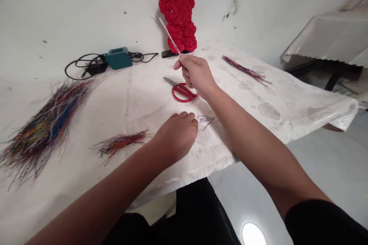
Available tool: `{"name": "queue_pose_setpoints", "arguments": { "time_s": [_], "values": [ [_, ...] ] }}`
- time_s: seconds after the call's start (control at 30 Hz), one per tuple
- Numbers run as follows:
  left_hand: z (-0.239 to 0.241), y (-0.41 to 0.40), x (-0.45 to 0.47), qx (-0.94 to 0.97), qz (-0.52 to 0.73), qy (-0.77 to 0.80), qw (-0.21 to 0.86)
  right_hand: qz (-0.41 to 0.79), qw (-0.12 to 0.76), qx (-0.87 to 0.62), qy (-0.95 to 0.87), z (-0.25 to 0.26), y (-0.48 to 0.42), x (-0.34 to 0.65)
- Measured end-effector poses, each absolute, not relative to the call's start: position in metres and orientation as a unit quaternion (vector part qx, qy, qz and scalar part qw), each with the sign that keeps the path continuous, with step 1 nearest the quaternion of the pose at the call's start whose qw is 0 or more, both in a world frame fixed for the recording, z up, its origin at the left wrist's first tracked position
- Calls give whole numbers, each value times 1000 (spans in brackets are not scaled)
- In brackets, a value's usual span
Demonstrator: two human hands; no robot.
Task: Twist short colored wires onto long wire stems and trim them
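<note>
My right hand point(197, 72) is closed in a pinch round a few thin white wires point(170, 36), which point up and to the left. Part of a pair of scissors point(184, 93) with red handles lies below this hand on the table. My left hand point(181, 134) rests low over the cloth with its fingers curled in; whatever they grip is hidden. Short coloured wire bits point(206, 119) show just beyond its knuckles, and I cannot tell whether the hand holds them. To the left of that hand is a small bundle of reddish wires point(122, 141).
A large heap of coloured wires point(48, 126) covers the table's left side. Behind stand a green box point(119, 59) with black cables and a red rose bear point(179, 19). Another wire bundle point(245, 69) lies at the right. The white-covered table point(287, 115) ends near my lap.
</note>
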State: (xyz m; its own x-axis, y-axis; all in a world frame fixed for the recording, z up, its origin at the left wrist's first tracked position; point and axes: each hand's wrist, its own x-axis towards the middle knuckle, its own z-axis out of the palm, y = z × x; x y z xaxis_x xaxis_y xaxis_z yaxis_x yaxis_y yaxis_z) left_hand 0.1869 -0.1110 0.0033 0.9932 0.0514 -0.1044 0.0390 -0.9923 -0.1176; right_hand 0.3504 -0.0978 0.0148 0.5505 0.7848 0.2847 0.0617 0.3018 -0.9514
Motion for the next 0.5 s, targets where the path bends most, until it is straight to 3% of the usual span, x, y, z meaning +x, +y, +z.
{"name": "queue_pose_setpoints", "arguments": {
  "time_s": [0.33,0.5],
  "values": [
    [20,-78,109,-948,-132,-225,-182,237,702,-542,-397,14,-97,351],
    [8,-70,54,-918,-191,-279,-207,255,703,-529,-402,9,-96,348]
  ]
}}
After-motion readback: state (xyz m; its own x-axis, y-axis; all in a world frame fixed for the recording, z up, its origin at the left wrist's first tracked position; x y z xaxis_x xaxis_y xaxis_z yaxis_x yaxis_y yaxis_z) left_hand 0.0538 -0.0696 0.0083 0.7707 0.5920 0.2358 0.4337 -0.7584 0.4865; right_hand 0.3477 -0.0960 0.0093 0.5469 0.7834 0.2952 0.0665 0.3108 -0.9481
